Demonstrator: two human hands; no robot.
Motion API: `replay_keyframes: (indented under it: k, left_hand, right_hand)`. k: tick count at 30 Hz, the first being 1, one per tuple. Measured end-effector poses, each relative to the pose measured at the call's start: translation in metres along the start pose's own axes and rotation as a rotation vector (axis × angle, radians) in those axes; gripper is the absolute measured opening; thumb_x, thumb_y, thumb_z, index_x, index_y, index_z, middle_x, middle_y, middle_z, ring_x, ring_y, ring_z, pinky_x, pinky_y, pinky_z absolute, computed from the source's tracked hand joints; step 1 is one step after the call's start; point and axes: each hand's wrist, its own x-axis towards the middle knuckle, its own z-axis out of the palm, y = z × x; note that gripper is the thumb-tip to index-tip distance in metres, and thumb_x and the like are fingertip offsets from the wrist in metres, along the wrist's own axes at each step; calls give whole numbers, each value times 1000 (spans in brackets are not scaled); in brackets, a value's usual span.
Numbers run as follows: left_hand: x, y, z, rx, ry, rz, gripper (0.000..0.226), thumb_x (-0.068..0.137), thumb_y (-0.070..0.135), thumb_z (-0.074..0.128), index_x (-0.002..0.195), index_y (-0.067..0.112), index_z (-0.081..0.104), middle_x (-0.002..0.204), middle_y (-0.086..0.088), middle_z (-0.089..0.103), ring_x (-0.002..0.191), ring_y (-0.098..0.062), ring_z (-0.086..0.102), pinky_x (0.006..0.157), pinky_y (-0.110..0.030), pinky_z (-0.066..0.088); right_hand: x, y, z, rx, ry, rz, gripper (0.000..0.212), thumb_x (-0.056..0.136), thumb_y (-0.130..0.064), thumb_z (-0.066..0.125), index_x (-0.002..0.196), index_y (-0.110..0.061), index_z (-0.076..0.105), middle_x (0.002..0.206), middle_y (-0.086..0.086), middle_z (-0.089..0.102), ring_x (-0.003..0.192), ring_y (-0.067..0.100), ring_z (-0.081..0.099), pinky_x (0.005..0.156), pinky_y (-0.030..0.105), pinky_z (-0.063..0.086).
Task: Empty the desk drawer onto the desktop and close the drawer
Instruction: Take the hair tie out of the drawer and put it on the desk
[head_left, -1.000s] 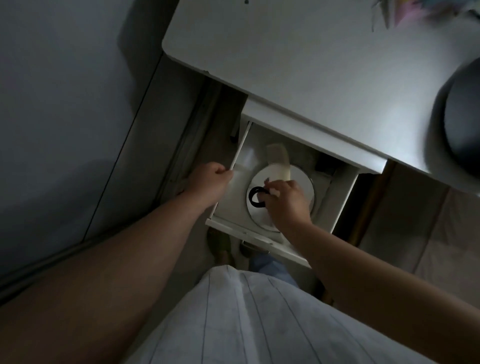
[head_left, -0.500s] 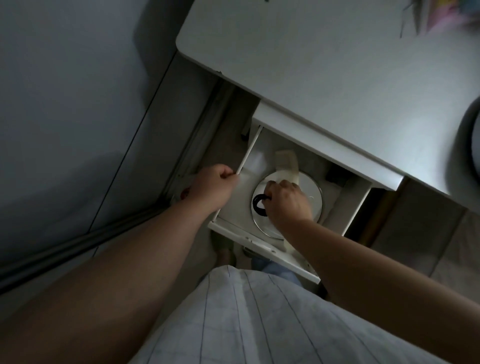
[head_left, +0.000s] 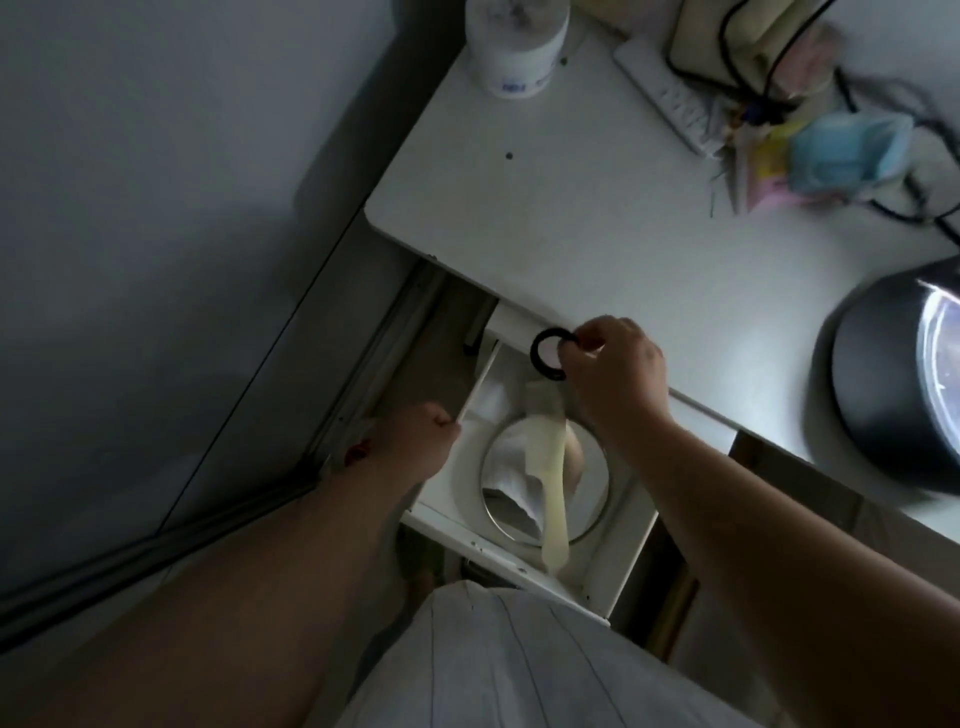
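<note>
R hand (head_left: 615, 371) has lifted the black ring (head_left: 550, 353) out of the drawer (head_left: 519, 558), fingers pinching it at the desktop (head_left: 597, 208) edge; L hand (head_left: 415, 441) fisted on drawer's left wall; mirror (head_left: 592, 488) & comb (head_left: 550, 499) left inside.

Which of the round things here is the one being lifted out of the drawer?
The small black ring, pinched by the right hand at the desk edge. The round mirror lies flat in the drawer; the white tub stands on the desktop.
</note>
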Motion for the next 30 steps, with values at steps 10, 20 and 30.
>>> replay_keyframes:
  k: [10,20,30]
  left_hand:
    - [7,3,3,-90,57,-7,11,86,27,56,83,17,57,86,-7,63,80,-22,56,71,-29,42]
    - [5,-1,4,-118,44,-21,21,87,29,51,70,18,53,67,-2,55,63,-17,49,55,-26,35]
    - [0,-6,7,-124,82,-16,23,87,29,54,65,22,51,62,4,52,59,-10,46,52,-23,32]
  right_hand:
    - [77,-29,-22,-43,75,-1,22,84,-22,56,99,-12,68,99,9,69,82,18,53,69,28,41]
    - [58,0,0,-64,138,-238,28,85,-24,60,109,-13,67,112,8,58,105,24,54,83,27,41]
    - [73,-17,2,-159,87,-310,26,90,-21,54,106,-11,71,112,11,60,108,27,52,78,21,32]
